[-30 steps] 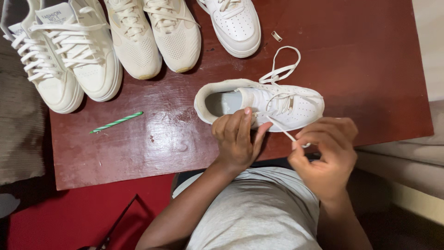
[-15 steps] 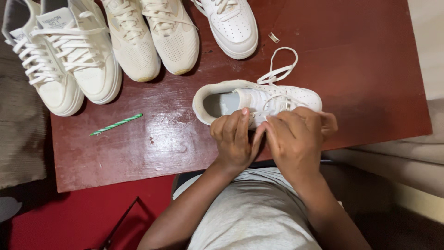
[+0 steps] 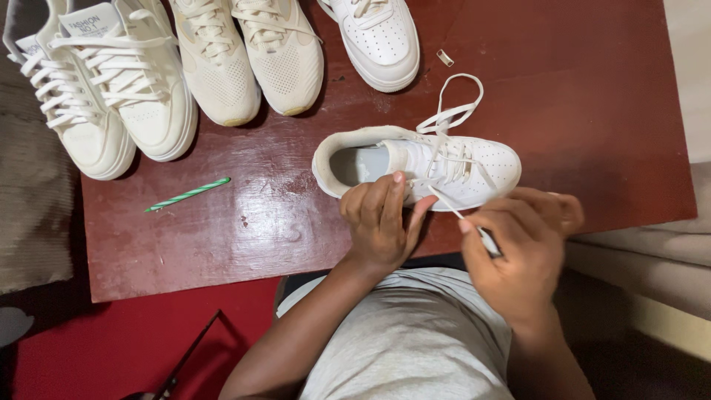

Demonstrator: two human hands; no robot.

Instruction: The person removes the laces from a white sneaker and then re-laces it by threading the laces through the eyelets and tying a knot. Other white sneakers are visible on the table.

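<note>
**We pull a lace on a white shoe**

Our left hand (image 3: pixel 381 222) rests on the near side of the white shoe (image 3: pixel 418 167), fingers bent over its edge, holding it down. Our right hand (image 3: pixel 522 241) is closed around the end of the white lace (image 3: pixel 452 207) and the lace runs tight from the shoe to our fingers. The shoe lies on the red bench (image 3: pixel 592 111), near the near edge. Another loop of lace (image 3: pixel 459 96) lies just past the shoe. Four more pale shoes (image 3: pixel 215 59) stand at the far left. A green and white striped stick (image 3: pixel 187 195) lies to the left.
</note>
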